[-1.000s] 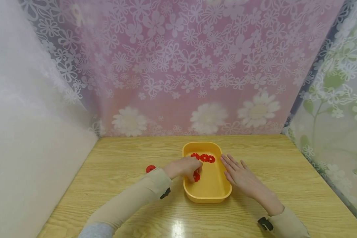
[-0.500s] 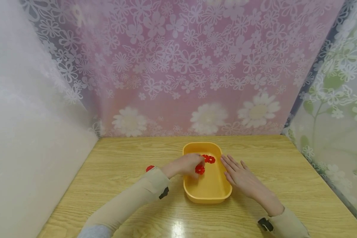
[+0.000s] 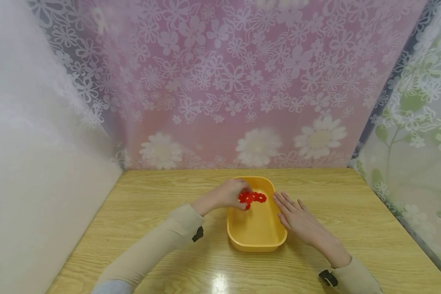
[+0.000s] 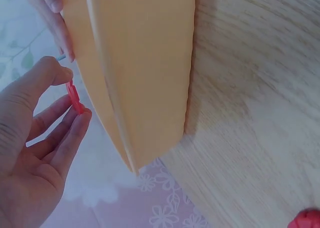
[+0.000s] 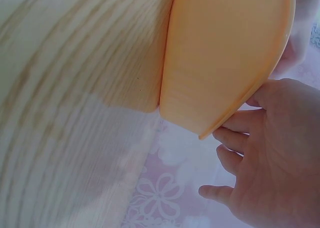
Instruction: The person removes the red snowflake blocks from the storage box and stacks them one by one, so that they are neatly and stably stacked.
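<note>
My left hand (image 3: 229, 194) is over the left side of the yellow plastic tub (image 3: 259, 230). Thumb and fingertips pinch a thin red flower-shaped disc (image 4: 75, 97) by its edges, seen nearly edge-on and above the rim in the left wrist view. Further red notched discs (image 3: 259, 197) lie on the tub floor just behind, partly covered by the held one. My right hand (image 3: 303, 220) lies along the tub's right side, fingers extended; in the right wrist view its fingertips touch the rim.
The tub stands on a wood-grain table (image 3: 158, 188). Another red piece (image 4: 306, 219) lies on the table left of the tub, hidden by the left forearm in the head view. Patterned curtains (image 3: 220, 81) enclose the back and sides.
My left hand has risen from low in the tub and moved toward its far end with the red disc. The table's red piece has slipped behind the forearm. My right hand stays put.
</note>
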Demonstrator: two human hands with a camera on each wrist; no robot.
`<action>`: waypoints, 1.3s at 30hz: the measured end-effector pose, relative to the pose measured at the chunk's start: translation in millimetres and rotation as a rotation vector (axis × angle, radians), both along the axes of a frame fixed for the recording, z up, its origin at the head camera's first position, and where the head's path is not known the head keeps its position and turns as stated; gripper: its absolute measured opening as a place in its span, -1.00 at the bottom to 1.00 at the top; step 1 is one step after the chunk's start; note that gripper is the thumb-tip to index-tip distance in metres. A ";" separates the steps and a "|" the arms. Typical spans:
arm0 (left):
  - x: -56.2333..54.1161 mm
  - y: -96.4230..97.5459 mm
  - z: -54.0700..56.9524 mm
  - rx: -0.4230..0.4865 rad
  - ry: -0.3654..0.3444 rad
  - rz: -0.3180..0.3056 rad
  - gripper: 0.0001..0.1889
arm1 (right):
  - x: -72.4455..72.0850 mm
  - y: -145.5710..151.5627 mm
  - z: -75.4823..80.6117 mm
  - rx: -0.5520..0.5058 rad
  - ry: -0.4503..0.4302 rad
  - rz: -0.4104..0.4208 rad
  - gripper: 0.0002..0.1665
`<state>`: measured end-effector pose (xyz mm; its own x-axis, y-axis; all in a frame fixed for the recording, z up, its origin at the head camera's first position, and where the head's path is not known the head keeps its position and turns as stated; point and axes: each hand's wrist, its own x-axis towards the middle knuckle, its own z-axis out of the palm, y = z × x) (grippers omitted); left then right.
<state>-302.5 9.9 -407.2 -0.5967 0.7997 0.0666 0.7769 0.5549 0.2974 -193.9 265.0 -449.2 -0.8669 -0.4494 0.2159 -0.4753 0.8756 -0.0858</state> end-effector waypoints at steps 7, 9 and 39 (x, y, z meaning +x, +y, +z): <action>-3.6 -15.4 3.4 0.046 -0.043 0.006 -0.55 | -0.3 0.6 -3.3 -0.018 0.003 0.001 -0.35; -4.5 -22.0 4.9 0.074 -0.062 0.003 -0.55 | 0.0 0.8 -4.9 -0.027 0.005 0.002 -0.35; -6.4 -150.7 4.8 0.205 -0.107 0.242 -0.63 | 0.8 -0.2 0.2 -0.019 -0.004 0.001 -0.35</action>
